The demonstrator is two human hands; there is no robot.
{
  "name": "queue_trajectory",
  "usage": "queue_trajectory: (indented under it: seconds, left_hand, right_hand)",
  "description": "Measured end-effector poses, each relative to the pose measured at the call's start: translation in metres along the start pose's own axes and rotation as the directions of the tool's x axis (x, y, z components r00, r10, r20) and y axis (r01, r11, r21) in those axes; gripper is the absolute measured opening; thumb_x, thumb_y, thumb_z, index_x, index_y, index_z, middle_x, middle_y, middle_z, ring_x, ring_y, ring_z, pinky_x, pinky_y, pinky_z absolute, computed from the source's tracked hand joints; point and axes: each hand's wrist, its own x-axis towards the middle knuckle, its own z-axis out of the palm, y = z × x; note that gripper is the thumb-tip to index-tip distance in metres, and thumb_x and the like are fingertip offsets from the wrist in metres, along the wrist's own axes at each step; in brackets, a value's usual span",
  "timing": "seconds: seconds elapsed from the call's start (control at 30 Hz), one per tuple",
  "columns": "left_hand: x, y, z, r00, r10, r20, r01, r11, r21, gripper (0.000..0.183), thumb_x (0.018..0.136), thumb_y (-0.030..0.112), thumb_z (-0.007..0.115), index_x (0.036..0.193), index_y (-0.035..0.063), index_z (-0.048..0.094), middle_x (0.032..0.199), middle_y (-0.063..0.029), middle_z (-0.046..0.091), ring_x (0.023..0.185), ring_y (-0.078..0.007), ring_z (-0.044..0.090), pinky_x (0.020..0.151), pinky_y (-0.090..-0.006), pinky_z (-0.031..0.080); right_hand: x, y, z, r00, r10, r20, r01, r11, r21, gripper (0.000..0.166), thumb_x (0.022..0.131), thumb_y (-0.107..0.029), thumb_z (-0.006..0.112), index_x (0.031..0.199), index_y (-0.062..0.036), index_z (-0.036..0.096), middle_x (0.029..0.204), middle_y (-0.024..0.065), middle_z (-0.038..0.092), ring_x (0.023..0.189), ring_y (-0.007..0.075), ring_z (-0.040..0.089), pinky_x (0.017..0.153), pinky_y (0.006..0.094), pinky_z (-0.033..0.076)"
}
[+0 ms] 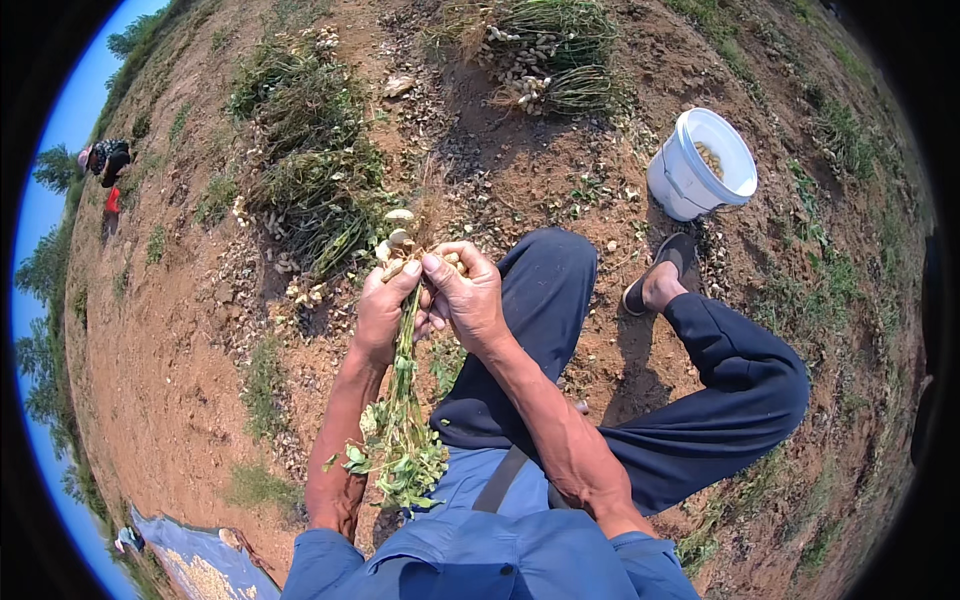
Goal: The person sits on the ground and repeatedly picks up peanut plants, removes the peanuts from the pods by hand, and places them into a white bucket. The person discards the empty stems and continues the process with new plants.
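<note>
My left hand [386,304] grips a pulled peanut plant [406,367] just below its pods, the thumb pressed along the root end. Wilted green leaves [401,457] hang from its stems toward my lap. Pale peanut pods [397,238] stick out above the fingers. Close against it, my right hand [471,296] has its thumb and fingers closed on a few peanut pods [453,259] at the same root end. How firmly those pods are still joined to the plant is hidden by the fingers.
A white plastic bucket [679,176] with some peanuts [709,160] inside stands beyond my shoe [660,274]. Heaps of peanut plants lie at the left [315,165] and far side [562,52]. A sheet [187,536] with spread peanuts is lower left. One person [109,160] bends in the distance.
</note>
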Motion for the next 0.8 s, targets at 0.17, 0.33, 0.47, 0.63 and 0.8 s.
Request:
queue_trajectory:
  seconds: [0.17, 0.33, 0.47, 0.63, 0.8]
  left_hand:
    - [-0.001, -0.001, -0.007, 0.985, -0.051, 0.162, 0.075, 0.986, -0.149, 0.026, 0.108, 0.026, 0.051, 0.109, 0.0001, 0.056, 0.068, -0.0030, 0.054, 0.040, -0.0101, 0.045, 0.033, -0.0235, 0.037]
    - [-0.001, -0.001, -0.007, 0.976, -0.156, 0.150, 0.183, 0.966, -0.181, 0.025, 0.108, 0.027, 0.053, 0.105, 0.0033, 0.058, 0.065, -0.0024, 0.054, 0.041, -0.0094, 0.047, 0.034, -0.0252, 0.039]
    - [0.015, -0.009, 0.015, 0.998, -0.028, 0.059, 0.030, 0.999, -0.025, 0.025, 0.108, 0.029, 0.055, 0.097, 0.0059, 0.057, 0.065, -0.0007, 0.055, 0.041, -0.0078, 0.048, 0.034, -0.0235, 0.041]
    - [0.029, 0.004, 0.018, 0.952, -0.158, 0.261, 0.216, 0.953, -0.213, 0.027, 0.110, 0.032, 0.049, 0.109, 0.0054, 0.054, 0.065, 0.0003, 0.049, 0.040, -0.0073, 0.043, 0.032, -0.0230, 0.037]
    - [0.034, 0.000, 0.018, 0.836, -0.252, 0.488, 0.362, 0.920, -0.146, 0.032, 0.108, 0.032, 0.053, 0.118, 0.0017, 0.052, 0.062, -0.0031, 0.049, 0.037, -0.0104, 0.042, 0.032, -0.0249, 0.035]
  right_hand:
    - [-0.002, -0.021, -0.012, 0.990, 0.076, 0.122, -0.076, 0.997, 0.002, 0.020, 0.099, -0.019, 0.072, 0.104, -0.0035, 0.060, 0.069, 0.0052, 0.066, 0.045, 0.0089, 0.057, 0.036, 0.0237, 0.045]
    - [-0.005, -0.039, -0.014, 0.985, -0.088, 0.147, 0.140, 0.908, -0.395, 0.019, 0.099, -0.017, 0.072, 0.102, -0.0014, 0.062, 0.076, 0.0028, 0.067, 0.052, 0.0062, 0.060, 0.041, 0.0247, 0.047]
    - [-0.008, -0.052, -0.013, 0.996, -0.094, 0.002, 0.084, 0.879, -0.470, 0.016, 0.101, -0.015, 0.068, 0.100, -0.0005, 0.060, 0.074, 0.0029, 0.068, 0.054, 0.0066, 0.061, 0.041, 0.0247, 0.047]
    - [-0.007, -0.075, -0.020, 0.989, -0.089, 0.117, 0.126, 0.923, -0.364, 0.016, 0.101, -0.016, 0.068, 0.102, -0.0027, 0.059, 0.074, 0.0020, 0.068, 0.051, 0.0062, 0.060, 0.039, 0.0237, 0.047]
    - [-0.015, -0.092, -0.053, 0.969, 0.038, 0.243, 0.034, 0.958, -0.284, 0.018, 0.095, -0.011, 0.074, 0.104, -0.0024, 0.060, 0.078, 0.0003, 0.060, 0.047, 0.0079, 0.059, 0.035, 0.0223, 0.043]
